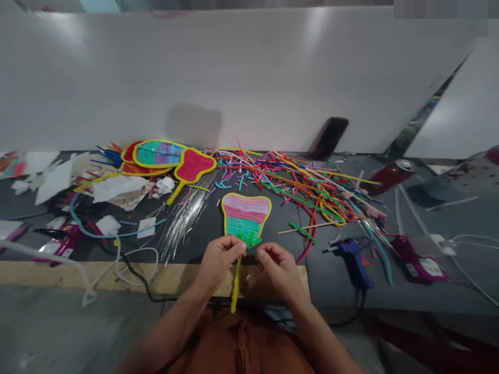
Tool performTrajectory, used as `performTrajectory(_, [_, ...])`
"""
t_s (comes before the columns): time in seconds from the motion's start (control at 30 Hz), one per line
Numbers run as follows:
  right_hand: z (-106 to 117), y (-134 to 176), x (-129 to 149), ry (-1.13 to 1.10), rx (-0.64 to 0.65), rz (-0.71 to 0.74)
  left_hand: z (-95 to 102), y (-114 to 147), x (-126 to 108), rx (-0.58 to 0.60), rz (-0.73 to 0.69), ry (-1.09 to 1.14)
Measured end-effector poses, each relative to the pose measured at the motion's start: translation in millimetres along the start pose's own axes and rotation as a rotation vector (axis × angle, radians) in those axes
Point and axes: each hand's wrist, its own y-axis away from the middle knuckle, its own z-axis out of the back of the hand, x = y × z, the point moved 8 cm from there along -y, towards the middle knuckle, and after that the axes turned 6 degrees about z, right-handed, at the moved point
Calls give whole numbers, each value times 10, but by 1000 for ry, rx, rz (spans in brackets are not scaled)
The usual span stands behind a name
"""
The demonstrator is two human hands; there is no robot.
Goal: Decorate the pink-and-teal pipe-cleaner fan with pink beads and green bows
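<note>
In front of me at the table's edge is a pipe-cleaner petal [246, 215], outlined in yellow, with bands of lilac, pink and teal. Its twisted yellow stem [235, 285] hangs down past the table edge. My left hand [222, 259] pinches the narrow base of the petal between thumb and forefinger. Several green pipe-cleaner ends [252, 240] stick out at that base. Just right of them, my right hand [281, 267] is closed, thumb against fingertips; whatever sits in that pinch is too small to make out.
Loose coloured pipe cleaners [288, 179] are heaped behind. Finished-looking petals [197, 166] lie back left, beside silvery strands [187, 218]. A blue glue gun [354, 262], a can [392, 176] and a purple device [421, 262] stand right. A phone [330, 137] leans on the white wall. Cables [132, 259] cross left.
</note>
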Motion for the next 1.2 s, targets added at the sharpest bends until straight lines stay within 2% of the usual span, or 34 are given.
performTrajectory(0.13, [-118, 32, -1, -13, 7, -19, -30, 58, -56, -45, -57, -97])
performTrajectory(0.3, [-137, 22, -51, -24, -17, -51, -34, 150, -136, -118, -121, -302])
performTrajectory(0.4, [-153, 27, -135, -138, -13, -122, -48, 162, -163, -128, -153, -353])
performTrajectory(0.53, [-231, 49, -235, -378, 1, -258, -77, 147, -138, -102, -115, -291])
performTrajectory(0.67, [-283, 59, -238, -490, 13, -314, -97, 131, -79, -64, -53, -193])
performTrajectory(0.9, [-301, 51, -220, -493, 30, -306, -80, 80, 45, -12, 11, -39])
performTrajectory(1.07, [-230, 33, -228, -378, -3, -232, -155, 61, 14, 118, -18, -46])
performTrajectory(1.2, [-208, 40, -239, -325, 14, -185, -133, 46, -23, 92, -10, -46])
